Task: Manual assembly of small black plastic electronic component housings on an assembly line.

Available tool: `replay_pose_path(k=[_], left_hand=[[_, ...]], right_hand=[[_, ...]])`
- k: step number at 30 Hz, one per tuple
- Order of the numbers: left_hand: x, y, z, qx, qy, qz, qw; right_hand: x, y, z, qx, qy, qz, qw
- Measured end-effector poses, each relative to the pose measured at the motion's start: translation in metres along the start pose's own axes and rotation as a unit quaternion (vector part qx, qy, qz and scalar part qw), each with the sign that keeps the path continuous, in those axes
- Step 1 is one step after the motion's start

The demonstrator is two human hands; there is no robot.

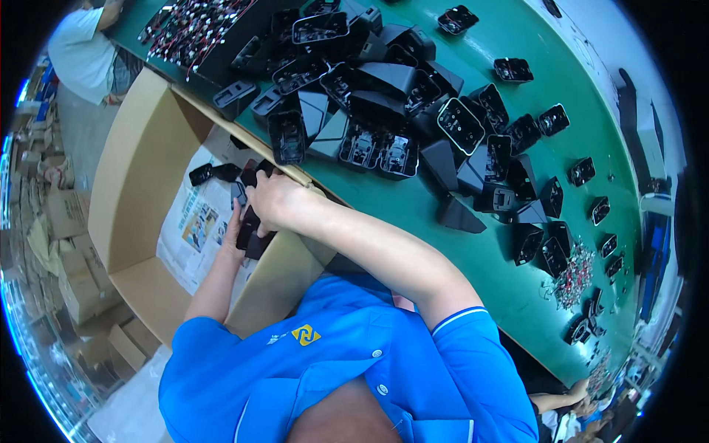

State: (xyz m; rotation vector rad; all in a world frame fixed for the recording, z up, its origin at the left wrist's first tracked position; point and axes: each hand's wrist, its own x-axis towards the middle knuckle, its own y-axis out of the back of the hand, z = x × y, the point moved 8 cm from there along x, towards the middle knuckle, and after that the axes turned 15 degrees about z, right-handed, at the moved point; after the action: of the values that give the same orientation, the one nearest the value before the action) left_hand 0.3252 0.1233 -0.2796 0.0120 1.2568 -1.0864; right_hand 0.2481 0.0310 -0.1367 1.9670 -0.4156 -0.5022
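Both of my hands reach into a large open cardboard box (140,177). My right hand (275,198) comes over the box's near-table wall, fingers bent down around black plastic housings (249,221). Low in the box, my left hand (234,227) is closed against the side of the same dark pieces; part of its fingers is hidden behind them. Several more small black plastic parts (214,173) lie beside my hands, on a printed newspaper sheet (193,221) lining the box.
On the green table (377,210), a heap of black plastic housings (377,81) rises beside the box. A pile of wired connectors (196,29) and another bunch of small wires (574,277) lie there too. Another person (85,55) is at far left; a co-worker's hand (577,391) shows lower right.
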Motion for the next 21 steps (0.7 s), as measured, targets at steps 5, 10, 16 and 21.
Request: replay_pose_path(k=[5, 10, 16, 21], left_hand=[[0.009, -0.011, 0.005, -0.004, -0.08, 0.071, 0.994], [0.01, -0.023, 0.028, 0.034, -0.109, 0.089, 0.99], [-0.021, -0.044, 0.059, 0.054, -0.071, 0.043, 0.995], [-0.053, -0.045, 0.116, 0.103, -0.274, 0.165, 0.942]], right_hand=[[0.009, -0.028, 0.001, 0.002, 0.023, -0.027, 0.999], [0.017, -0.035, 0.006, 0.062, -0.02, 0.021, 0.998], [0.018, -0.001, 0.005, 0.121, -0.008, 0.117, 0.986], [-0.008, 0.049, -0.009, 0.168, 0.026, 0.269, 0.948]])
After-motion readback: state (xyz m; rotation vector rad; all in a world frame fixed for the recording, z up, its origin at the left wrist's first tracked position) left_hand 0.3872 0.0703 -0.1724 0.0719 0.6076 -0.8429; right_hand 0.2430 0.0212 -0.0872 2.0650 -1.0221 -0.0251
